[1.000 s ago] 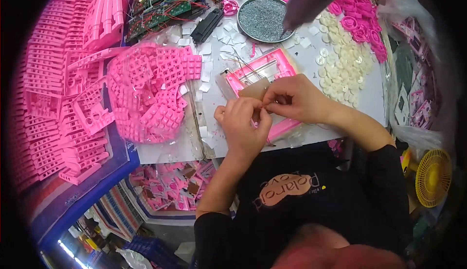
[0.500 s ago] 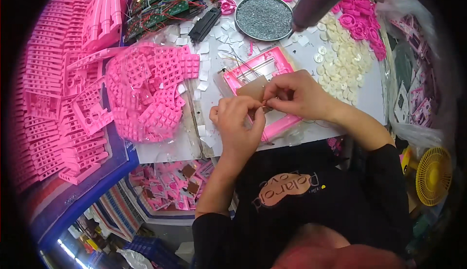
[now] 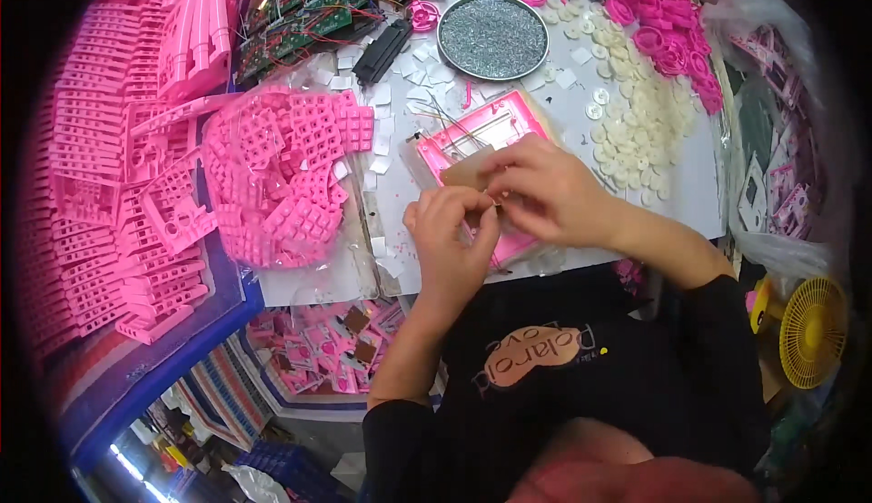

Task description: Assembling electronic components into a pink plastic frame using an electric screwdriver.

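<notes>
My left hand (image 3: 450,230) and my right hand (image 3: 556,192) meet over a pink plastic housing (image 3: 527,112). The thumb and fingers of each are pinched together, tip to tip with the other hand. Whatever lies between the fingertips is too small and covered to make out. Just beyond them a flat brown board (image 3: 465,172) rests over the housing, partly hidden by my right fingers. Thin wires (image 3: 445,119) stick out past the board across the housing's far left part. My hands cover much of the housing's middle.
Left lie a bag of pink keypads (image 3: 304,139) and stacked pink housings (image 3: 91,139). Green circuit boards (image 3: 309,35) stand behind. A round tin of small metal screws (image 3: 493,35) sits beyond the work, with white discs (image 3: 636,130) and magenta rings (image 3: 658,39) rightward. A yellow fan (image 3: 811,332) is lower right.
The dark tapered tool that hung in at the upper right is out of view. My right fingers have shifted slightly left over the brown board; my left hand stays nearly in place.
</notes>
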`<state>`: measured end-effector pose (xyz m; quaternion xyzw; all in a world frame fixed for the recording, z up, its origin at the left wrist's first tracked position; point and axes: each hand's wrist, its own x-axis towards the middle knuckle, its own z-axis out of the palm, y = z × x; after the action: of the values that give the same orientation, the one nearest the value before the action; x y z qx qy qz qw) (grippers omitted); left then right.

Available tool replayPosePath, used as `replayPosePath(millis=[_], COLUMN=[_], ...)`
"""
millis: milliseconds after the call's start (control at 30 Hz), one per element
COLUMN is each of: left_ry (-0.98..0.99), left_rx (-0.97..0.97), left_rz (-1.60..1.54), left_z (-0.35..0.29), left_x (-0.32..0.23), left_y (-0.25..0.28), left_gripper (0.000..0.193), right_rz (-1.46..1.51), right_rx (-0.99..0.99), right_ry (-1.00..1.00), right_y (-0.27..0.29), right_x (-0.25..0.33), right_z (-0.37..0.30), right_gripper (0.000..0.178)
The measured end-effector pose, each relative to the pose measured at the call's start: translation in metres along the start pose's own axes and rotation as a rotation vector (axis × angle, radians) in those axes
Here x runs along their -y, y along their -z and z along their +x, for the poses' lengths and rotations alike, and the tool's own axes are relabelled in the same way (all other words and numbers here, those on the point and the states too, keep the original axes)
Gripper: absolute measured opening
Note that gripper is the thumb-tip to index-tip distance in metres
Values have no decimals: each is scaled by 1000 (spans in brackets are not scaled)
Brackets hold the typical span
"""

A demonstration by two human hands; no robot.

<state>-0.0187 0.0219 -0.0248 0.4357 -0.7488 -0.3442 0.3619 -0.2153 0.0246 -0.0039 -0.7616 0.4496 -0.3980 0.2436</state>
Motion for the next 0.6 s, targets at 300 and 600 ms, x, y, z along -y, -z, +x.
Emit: replayPosePath(millis=[300, 600], left_ry=[270, 593], left_rx=[48, 429], left_rz=[-205, -653], left_z=[-2, 28], left_x=[-2, 3], left_y=[2, 33], left_gripper=[8, 15], right_rz=[239, -50], right_rx=[-35, 58], right_ry=[-238, 284], right_y=[-13, -8], right_x=[2, -8], right_z=[-29, -27], right_gripper=[12, 17])
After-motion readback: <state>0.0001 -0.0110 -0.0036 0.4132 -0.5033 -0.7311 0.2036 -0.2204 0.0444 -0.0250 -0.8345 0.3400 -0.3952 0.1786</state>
